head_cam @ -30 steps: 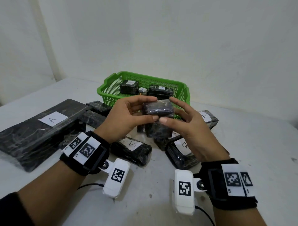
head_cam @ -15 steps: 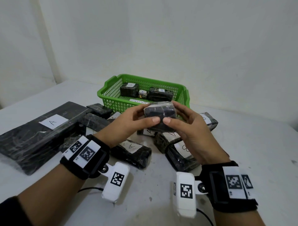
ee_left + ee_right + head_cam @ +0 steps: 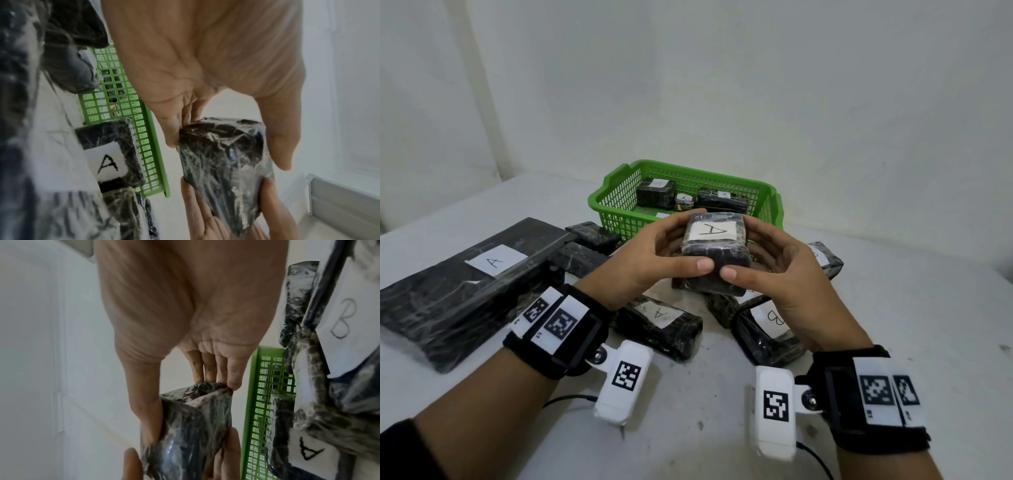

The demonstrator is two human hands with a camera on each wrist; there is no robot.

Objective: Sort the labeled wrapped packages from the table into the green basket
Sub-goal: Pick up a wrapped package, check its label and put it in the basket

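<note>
Both hands hold one small black wrapped package (image 3: 714, 253) above the table, just in front of the green basket (image 3: 616, 202). Its white label reading A faces up. My left hand (image 3: 654, 260) grips its left side, thumb on the near face. My right hand (image 3: 774, 270) grips the right side the same way. The left wrist view shows the package (image 3: 222, 164) between my left hand's fingers (image 3: 172, 129) and thumb. In the right wrist view the package (image 3: 193, 423) sits between thumb and fingers (image 3: 230, 374). The basket holds three wrapped packages (image 3: 655, 193).
Several wrapped packages lie on the white table: a large flat one labeled A (image 3: 469, 284) at left, a small A one (image 3: 661, 325) below my left hand, a B one (image 3: 763, 332) under my right wrist. A white wall stands behind the basket.
The package has been turned in both hands so its A label now faces up; before, only dark wrap showed. The hands stay in front of the basket.
</note>
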